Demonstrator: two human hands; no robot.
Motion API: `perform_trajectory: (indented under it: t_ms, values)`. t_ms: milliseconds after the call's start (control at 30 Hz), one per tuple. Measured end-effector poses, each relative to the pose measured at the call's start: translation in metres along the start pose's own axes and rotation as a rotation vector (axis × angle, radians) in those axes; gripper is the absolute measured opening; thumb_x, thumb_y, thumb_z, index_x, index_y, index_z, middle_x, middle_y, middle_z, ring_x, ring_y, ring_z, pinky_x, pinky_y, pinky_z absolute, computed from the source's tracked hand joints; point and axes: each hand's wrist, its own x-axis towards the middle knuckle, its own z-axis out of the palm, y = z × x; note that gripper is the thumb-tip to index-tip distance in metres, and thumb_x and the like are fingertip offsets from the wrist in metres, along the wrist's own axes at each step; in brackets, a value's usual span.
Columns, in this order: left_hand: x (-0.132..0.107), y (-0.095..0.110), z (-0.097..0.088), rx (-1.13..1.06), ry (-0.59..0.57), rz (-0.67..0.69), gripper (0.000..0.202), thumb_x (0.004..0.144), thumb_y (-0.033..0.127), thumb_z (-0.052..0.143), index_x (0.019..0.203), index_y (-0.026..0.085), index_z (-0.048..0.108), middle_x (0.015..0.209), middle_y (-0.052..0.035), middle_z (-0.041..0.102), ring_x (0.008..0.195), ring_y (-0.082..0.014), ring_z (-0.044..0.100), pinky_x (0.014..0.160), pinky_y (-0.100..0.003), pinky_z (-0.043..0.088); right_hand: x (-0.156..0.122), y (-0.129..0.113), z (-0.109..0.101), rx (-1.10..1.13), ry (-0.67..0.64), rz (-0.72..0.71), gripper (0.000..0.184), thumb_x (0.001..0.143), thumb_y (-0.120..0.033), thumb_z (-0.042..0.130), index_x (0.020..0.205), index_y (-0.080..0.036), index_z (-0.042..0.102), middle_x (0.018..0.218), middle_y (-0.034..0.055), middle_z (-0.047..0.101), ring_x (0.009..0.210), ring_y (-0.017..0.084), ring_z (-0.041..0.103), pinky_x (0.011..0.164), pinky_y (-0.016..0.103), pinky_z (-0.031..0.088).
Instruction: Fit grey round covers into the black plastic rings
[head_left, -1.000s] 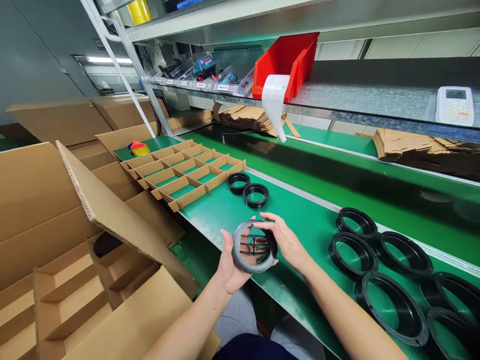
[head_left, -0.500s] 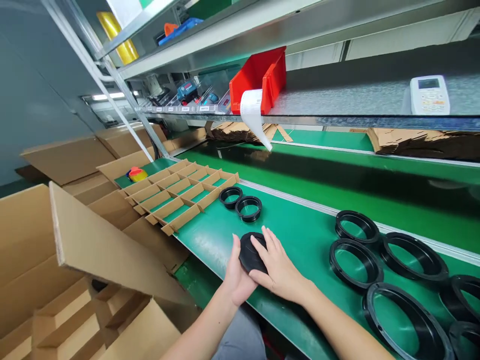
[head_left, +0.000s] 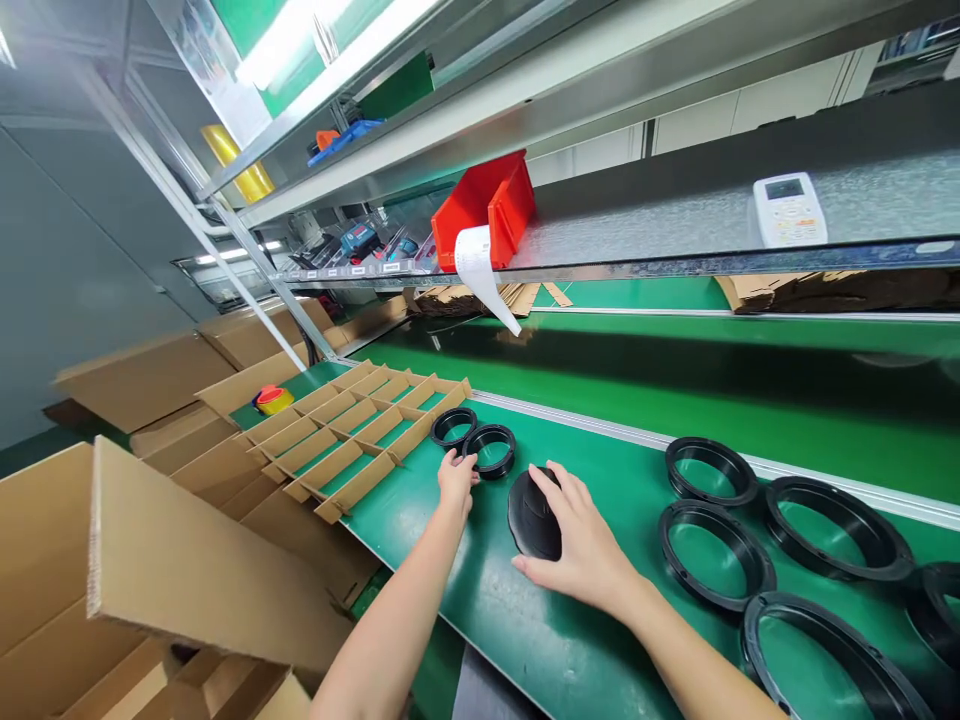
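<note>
My right hand (head_left: 581, 535) grips a round black disc (head_left: 534, 515) by its edge, fingers over the far side and thumb at the near side. The disc is tilted, its broad face turned to the left, over the green bench top. Farther off, my left hand (head_left: 456, 485) has its fingers curled at the near left rim of a small black ring (head_left: 491, 453); the fingertips are partly hidden. A second small black ring (head_left: 453, 428) lies against that one, just behind my left hand.
Several larger black rings (head_left: 716, 550) lie at the right of the green bench (head_left: 525, 640). A cardboard divider grid (head_left: 360, 430) lies at the left, beside open cardboard boxes (head_left: 202, 560). Above hangs a shelf with a red bin (head_left: 487, 210) and a white remote control (head_left: 790, 212).
My left hand has let go of the disc and moved forward to the small ring. My right hand keeps the disc, now tilted more upright and slightly to the right. The view has shifted.
</note>
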Motion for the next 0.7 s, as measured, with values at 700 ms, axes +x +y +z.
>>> perform_trajectory:
  t_ms: [700]
  values:
    - [-0.152, -0.040, -0.091, -0.096, -0.445, -0.324, 0.044, 0.091, 0.050, 0.061, 0.123, 0.020, 0.060, 0.123, -0.0119, 0.059, 0.082, -0.0171, 0.064, 0.080, -0.036, 0.057, -0.021, -0.025, 0.034, -0.607, -0.352, -0.084, 0.088, 0.092, -0.074, 0.034, 0.156, -0.014, 0.024, 0.161, 0.0247, 0.012, 0.149, 0.040, 0.012, 0.116, 0.066, 0.012]
